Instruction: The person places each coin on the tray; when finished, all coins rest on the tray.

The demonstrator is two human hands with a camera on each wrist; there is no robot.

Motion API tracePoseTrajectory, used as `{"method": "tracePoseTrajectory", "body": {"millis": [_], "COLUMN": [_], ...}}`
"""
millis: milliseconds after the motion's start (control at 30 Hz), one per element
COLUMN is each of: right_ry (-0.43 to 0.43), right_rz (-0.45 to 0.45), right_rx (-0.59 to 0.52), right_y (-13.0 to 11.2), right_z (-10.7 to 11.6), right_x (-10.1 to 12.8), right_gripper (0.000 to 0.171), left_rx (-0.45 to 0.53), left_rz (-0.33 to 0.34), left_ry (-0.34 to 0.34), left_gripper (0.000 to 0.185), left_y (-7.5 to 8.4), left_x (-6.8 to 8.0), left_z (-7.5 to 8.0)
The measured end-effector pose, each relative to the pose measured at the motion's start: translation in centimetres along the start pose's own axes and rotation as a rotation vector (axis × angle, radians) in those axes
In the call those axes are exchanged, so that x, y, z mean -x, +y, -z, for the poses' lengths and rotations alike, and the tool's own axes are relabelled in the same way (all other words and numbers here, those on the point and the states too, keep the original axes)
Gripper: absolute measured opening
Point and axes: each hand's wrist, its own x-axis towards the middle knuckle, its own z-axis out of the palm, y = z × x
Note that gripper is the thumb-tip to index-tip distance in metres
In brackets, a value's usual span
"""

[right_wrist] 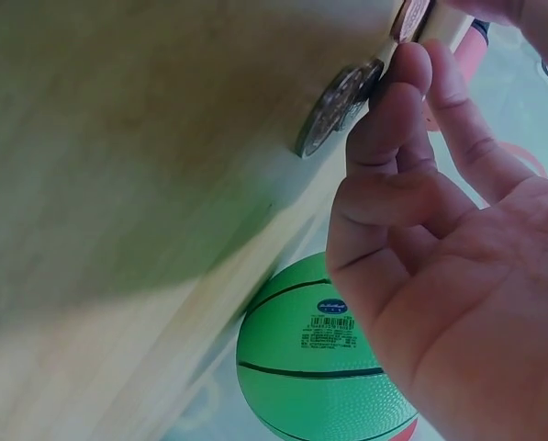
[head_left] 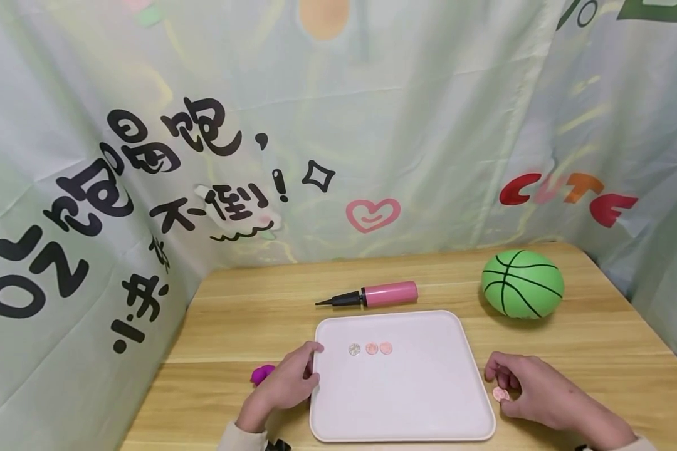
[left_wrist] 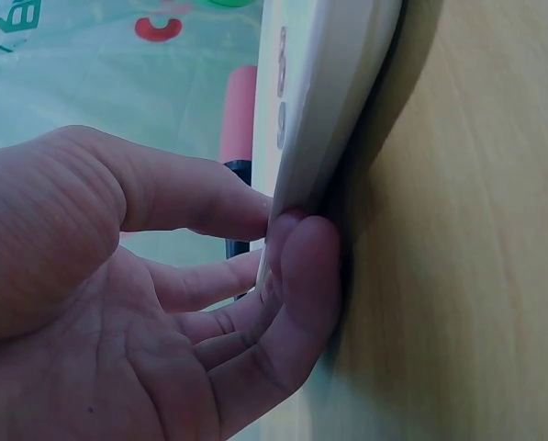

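Left hand [head_left: 288, 379] pinches tray [head_left: 400, 394] | right hand [head_left: 533, 382] pinches coin [head_left: 499, 393] | dark coins [right_wrist: 327, 115] (right wrist only)

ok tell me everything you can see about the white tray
The white tray looks faintly pinkish from above: a smooth, plastic-looking rounded rectangle with a low raised rim. It lies face up on the wooden table, its underside hidden. Three coins sit in a row toward its far left part, one silvery and two copper-coloured. The left hand pinches its left edge; whether that edge is lifted is unclear.

Beige sleeves [head_left: 241, 438] — black wrist gear [head_left: 279, 445], bare fingers [left_wrist: 306, 276]
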Motion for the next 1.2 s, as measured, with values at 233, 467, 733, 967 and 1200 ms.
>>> {"method": "tracePoseTrajectory", "body": {"millis": [233,467,733,967,1200], "right_ry": [-0.012,-0.008,-0.013,-0.043,-0.001], "right_rz": [-0.017,-0.005,-0.013,-0.019,0.019], "right_rx": [-0.006,-0.006,-0.013,-0.021,-0.004], "right_y": [-0.14,-0.21,-0.19,-0.2,-0.24], "right_z": [0.08,0.07,0.07,0.12,0.06], "right_x": [-0.05,0.0,0.0,-0.13,-0.24], "right_gripper": [0.034,0.034,0.034,0.036,0.04], "left_rx": [-0.008,-0.004,-0.004,0.001,0.0], "left_rz": [0.004,0.01,0.005,-0.006,-0.019], "left_ry": [-0.001,-0.004,-0.003,0.0,0.003], "left_gripper": [0.048,0.048,0.048,0.048,0.049], "left_y": [-0.18,-0.13,-0.06,0.11,0.26], "left_x": [-0.21,-0.17,-0.16,0.03,0.16], "left_z": [-0.09,-0.1,-0.02,0.09,0.15]}}
